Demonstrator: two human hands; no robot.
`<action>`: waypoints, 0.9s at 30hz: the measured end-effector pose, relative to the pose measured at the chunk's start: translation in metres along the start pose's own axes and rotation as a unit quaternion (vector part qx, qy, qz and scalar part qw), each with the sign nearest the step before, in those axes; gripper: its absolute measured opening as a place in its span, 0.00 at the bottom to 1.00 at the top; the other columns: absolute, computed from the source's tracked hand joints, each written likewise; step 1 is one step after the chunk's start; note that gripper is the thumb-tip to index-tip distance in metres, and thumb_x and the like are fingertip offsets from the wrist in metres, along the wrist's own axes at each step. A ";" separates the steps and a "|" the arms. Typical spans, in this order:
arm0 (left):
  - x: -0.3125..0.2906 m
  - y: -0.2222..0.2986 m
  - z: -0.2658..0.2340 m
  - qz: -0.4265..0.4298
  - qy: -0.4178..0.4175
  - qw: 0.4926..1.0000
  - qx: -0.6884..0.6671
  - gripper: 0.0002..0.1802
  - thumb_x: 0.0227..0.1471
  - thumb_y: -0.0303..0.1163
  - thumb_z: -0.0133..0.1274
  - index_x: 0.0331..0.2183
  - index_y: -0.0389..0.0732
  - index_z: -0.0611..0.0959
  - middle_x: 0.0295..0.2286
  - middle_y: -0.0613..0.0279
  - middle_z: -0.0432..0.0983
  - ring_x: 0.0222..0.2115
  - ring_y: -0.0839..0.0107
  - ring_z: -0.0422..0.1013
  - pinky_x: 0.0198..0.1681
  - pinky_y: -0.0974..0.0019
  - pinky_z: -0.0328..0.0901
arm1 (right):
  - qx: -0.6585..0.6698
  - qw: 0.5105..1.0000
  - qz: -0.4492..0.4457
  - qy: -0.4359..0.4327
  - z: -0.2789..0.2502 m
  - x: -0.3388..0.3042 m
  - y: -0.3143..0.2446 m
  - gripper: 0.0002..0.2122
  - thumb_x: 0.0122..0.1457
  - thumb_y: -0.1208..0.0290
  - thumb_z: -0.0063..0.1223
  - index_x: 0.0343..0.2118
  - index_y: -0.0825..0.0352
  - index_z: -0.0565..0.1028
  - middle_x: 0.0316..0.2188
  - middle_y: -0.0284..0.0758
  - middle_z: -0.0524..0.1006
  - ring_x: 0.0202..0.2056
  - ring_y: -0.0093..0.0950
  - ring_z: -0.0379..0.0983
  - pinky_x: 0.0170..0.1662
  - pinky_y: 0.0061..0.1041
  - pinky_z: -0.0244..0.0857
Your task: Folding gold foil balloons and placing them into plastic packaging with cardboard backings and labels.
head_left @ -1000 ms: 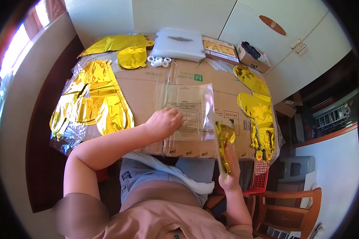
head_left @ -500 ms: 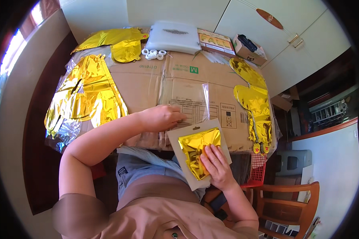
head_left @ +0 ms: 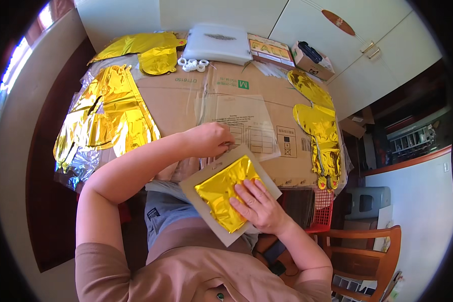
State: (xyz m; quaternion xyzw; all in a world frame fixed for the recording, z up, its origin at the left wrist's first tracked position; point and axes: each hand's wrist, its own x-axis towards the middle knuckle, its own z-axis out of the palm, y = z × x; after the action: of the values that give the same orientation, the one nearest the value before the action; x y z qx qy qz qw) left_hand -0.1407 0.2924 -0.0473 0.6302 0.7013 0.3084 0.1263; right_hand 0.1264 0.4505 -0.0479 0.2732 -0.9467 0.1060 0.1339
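Observation:
My left hand (head_left: 210, 139) is closed, its curled fingers pinching the near edge of a clear plastic bag (head_left: 251, 118) that lies over the cardboard. In my right hand (head_left: 259, 205) is a grey-brown card (head_left: 193, 187) with a hanging slot, tilted at the table's near edge. Folded gold foil (head_left: 219, 186) rests on the card, and my right fingers press flat over it. The right thumb is hidden. The card's upper corner is close to my left fingertips and the bag's near edge.
Flattened cardboard (head_left: 173, 98) covers the table. Large gold foil balloons (head_left: 110, 110) lie at left, another (head_left: 317, 121) at right. At the back are white ribbon rolls (head_left: 191, 65), a translucent white case (head_left: 219, 45), a flat printed box (head_left: 272, 52) and a small carton (head_left: 312, 59).
The card with the gold foil has moved left and turned counterclockwise in my right hand. The clear bag has shifted and now lies flatter across the cardboard.

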 end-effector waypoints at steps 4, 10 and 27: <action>-0.008 0.000 -0.002 -0.017 -0.016 0.999 0.025 0.17 0.45 0.24 0.54 0.41 0.37 0.86 0.31 0.49 0.78 0.34 0.49 0.76 0.41 0.52 0.71 | -0.056 0.997 0.034 -0.029 -0.003 -0.009 0.019 0.24 0.61 0.71 0.49 0.62 0.62 0.69 0.63 0.47 0.67 0.63 0.50 0.63 0.66 0.53 0.54; -0.007 0.006 -0.009 -0.013 -0.014 0.999 0.051 0.18 0.45 0.24 0.53 0.40 0.36 0.86 0.29 0.49 0.79 0.33 0.50 0.76 0.40 0.53 0.72 | -0.040 0.995 0.089 -0.018 0.004 -0.004 0.011 0.24 0.62 0.72 0.48 0.63 0.62 0.68 0.63 0.48 0.67 0.63 0.52 0.62 0.66 0.54 0.53; -0.008 -0.013 -0.009 0.031 0.046 0.998 0.024 0.06 0.44 0.31 0.58 0.24 0.38 0.82 0.32 0.53 0.78 0.37 0.51 0.76 0.42 0.54 0.71 | -0.098 0.983 0.154 -0.016 -0.001 0.008 -0.014 0.23 0.63 0.72 0.48 0.63 0.66 0.68 0.62 0.52 0.68 0.60 0.55 0.65 0.64 0.56 0.54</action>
State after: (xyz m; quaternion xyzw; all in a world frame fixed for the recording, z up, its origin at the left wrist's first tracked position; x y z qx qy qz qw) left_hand -0.1545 0.2820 -0.0500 0.6395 0.6936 0.3244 0.0690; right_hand 0.1278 0.4352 -0.0425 0.1117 -0.9852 0.0277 0.1269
